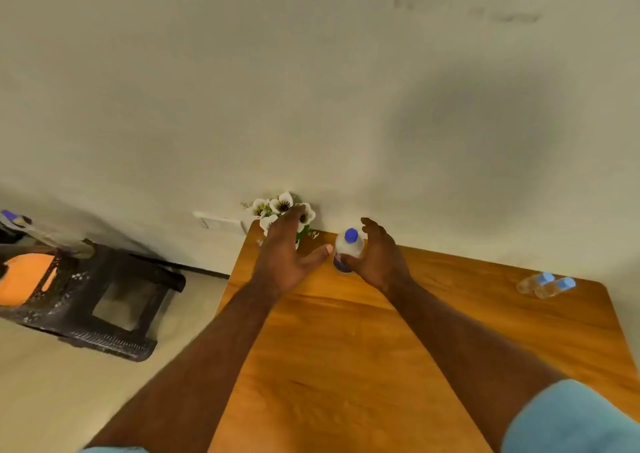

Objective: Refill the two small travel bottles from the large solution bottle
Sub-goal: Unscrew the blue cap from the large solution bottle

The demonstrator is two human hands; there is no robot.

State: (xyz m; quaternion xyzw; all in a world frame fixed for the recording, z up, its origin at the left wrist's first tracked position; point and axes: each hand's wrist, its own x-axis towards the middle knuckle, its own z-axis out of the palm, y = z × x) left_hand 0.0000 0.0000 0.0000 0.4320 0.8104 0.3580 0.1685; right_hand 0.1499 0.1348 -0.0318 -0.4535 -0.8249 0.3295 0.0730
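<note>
The large solution bottle, white with a blue cap, stands upright near the back edge of the wooden table. My right hand curls around its right side, thumb touching its lower part, fingers apart from it. My left hand hovers open just left of the bottle, thumb pointing toward it without touching. Two small clear travel bottles with blue caps lie side by side at the table's far right corner.
A small vase of white flowers stands at the table's back left corner, partly behind my left hand. A dark plastic stool with an orange item sits on the floor to the left. The wall rises right behind the table.
</note>
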